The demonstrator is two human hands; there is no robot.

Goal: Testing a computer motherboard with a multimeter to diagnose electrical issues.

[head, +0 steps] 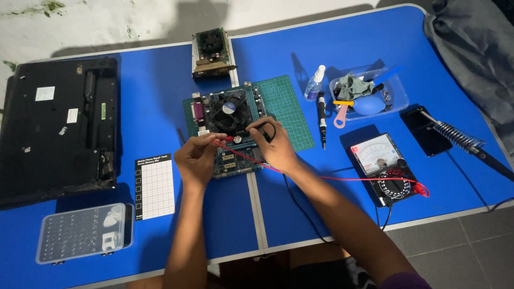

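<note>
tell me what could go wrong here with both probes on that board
The red probe in the left hand and the black probe in the right hand sit close together on the motherboard; a slip could bridge contacts. The red lead runs taut across the table to the meter, so a tug might drag it. The soldering iron lies near the edge.

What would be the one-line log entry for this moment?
left hand: holds red probe | right hand: holds black probe | both on motherboard | analog multimeter at right
</note>
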